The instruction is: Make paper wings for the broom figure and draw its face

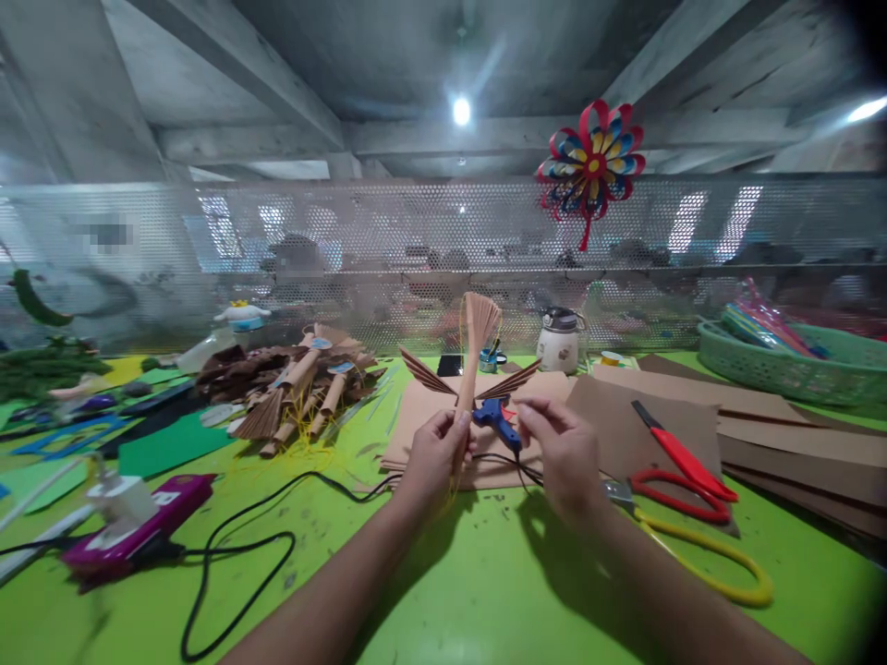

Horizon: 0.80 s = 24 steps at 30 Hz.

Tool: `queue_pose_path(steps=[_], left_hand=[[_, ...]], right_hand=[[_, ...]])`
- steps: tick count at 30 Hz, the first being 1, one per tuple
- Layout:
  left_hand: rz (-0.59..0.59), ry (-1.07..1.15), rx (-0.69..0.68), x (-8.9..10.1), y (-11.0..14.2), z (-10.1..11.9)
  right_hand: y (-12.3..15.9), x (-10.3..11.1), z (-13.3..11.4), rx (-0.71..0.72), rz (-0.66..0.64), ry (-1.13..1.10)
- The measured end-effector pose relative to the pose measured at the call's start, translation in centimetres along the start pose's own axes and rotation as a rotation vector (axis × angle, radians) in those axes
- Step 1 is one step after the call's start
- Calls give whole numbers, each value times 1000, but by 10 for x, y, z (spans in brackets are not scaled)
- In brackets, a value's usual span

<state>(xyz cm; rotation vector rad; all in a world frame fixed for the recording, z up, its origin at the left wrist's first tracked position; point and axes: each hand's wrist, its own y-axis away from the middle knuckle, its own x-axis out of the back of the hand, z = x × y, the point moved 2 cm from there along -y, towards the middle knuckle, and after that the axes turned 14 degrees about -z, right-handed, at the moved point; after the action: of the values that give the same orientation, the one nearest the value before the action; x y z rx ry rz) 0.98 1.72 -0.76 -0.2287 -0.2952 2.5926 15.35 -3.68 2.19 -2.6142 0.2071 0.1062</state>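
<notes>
My left hand (440, 453) is wrapped round the lower end of a brown paper bird (472, 356), a rolled body held upright. Its pleated fan tail points up, and two dark folded wings spread to the sides. A yellow thread loops around the tail. To the right, my right hand (563, 448) has its thumb and fingertips pinched together; whatever is between them is too small to make out. A blue glue gun (497, 420) with a red trigger sits between both hands, over a stack of brown paper (416, 420), its black cord running down.
Red-handled scissors (683, 462), a utility knife (693, 462) and yellow-handled scissors (735, 568) lie right, beside more brown sheets (818, 453). Several paper birds (311, 383) are piled left. A purple power strip (139, 531) and black cord (208, 554) occupy the front left. A green basket (796, 369) stands far right.
</notes>
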Motion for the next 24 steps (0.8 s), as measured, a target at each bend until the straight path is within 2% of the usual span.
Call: queue_pose_path(steps=[4,7,11,17,24], left_hand=[[-16,-166,-21,0,-1,-1],[-43,-258,-40,0,-2,-6],[-87,-342,-63,-4,-2,-8],[-154,-409,-88,-9,1,-1],[-210,-421,-66,-9,3,-5]], right_hand=[[-15,27,-25,84,43,119],[-24,38,-41,10,-13,213],[-29,38,-52,-116,-160,297],[-38,43,-42,-267,-370,166],[-37,44,-35,-280,-353,-12]])
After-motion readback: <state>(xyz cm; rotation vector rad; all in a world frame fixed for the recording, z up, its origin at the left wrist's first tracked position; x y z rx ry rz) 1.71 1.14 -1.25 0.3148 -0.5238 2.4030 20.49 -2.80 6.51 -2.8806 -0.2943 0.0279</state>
